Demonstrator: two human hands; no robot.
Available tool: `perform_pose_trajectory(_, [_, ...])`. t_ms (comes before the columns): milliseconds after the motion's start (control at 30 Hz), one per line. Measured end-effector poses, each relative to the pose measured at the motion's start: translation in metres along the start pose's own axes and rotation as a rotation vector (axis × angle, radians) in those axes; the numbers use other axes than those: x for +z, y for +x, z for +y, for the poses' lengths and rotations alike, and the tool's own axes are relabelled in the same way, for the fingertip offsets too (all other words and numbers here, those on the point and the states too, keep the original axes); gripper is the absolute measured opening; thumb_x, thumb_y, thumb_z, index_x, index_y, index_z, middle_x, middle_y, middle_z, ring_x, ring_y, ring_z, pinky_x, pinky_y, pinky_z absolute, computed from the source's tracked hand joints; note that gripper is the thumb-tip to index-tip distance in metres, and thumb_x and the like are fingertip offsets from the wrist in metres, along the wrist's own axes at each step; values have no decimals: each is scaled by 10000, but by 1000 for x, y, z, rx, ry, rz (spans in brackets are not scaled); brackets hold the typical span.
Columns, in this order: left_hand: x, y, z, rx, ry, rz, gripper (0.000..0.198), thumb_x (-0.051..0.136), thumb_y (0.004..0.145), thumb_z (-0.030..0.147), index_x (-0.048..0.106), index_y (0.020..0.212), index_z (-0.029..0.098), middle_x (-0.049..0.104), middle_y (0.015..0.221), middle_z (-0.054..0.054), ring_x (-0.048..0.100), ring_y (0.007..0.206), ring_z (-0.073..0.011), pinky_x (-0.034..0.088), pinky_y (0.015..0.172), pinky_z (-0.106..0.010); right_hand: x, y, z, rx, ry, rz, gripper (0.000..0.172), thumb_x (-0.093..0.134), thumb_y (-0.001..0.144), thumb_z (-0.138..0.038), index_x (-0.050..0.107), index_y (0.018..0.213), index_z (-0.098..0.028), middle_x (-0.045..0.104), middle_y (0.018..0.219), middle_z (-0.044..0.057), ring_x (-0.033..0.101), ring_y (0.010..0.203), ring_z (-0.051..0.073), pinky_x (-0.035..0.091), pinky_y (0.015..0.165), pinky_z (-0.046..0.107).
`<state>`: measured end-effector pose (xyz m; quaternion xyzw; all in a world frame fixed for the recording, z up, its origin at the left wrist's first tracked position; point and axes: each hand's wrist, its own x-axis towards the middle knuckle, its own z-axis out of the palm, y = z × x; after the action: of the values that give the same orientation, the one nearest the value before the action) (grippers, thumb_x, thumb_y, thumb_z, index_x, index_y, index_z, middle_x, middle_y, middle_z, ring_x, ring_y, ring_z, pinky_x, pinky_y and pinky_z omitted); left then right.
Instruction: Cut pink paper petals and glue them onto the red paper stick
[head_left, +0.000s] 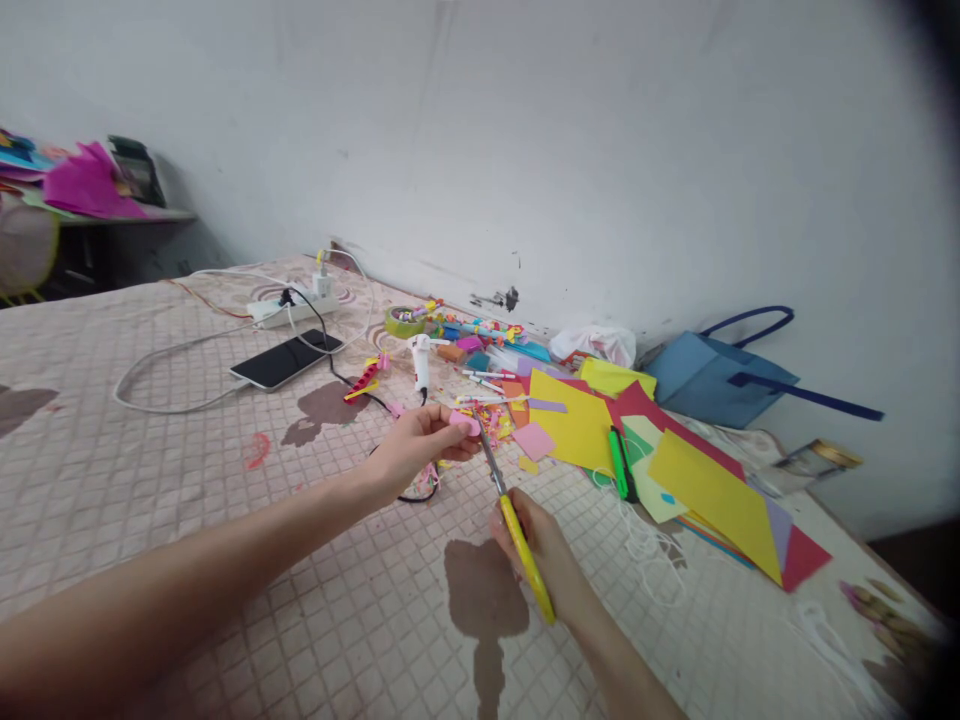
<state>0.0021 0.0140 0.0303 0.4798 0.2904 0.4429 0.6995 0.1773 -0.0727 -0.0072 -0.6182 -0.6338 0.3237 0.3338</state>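
Observation:
My left hand (427,445) pinches a small pink piece (465,422) between thumb and fingers, near the middle of the view. Yellow-handled scissors (517,535) are gripped in my right hand (544,550), with the blades pointing up and left and their tips at the pink piece's right edge. Whether the blades touch it is too small to tell. Just beyond the hands lie small colourful scraps (499,425) and a square pink piece (533,440). A white glue gun (421,365) stands behind my left hand.
On the quilted cloth (300,580), a phone (285,360) and a power strip (292,308) lie at left with looping cables. Coloured sheets (716,495), a green cutter (619,463) and white string (651,545) spread to the right. A blue bag (720,380) rests by the wall.

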Motion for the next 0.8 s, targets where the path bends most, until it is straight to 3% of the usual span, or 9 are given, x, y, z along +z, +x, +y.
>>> perform_pose_trajectory(367, [0, -1, 1, 3, 14, -4, 237, 703, 708, 305, 576, 780, 118, 673, 770, -47, 640, 695, -123, 513, 703, -268, -1, -1, -1, -11, -37, -11, 234, 492, 812, -395, 423, 697, -203, 383, 567, -59, 362, 474, 91, 295, 409, 199])
perform_pose_trajectory(800, [-1, 1, 1, -32, -26, -1, 219, 705, 708, 287, 573, 779, 127, 679, 763, -37, 632, 661, -108, 513, 730, -270, -1, 1, 3, 3, 73, -10, 280, 559, 781, -421, 410, 672, -210, 364, 542, -71, 326, 419, 75, 282, 374, 194])
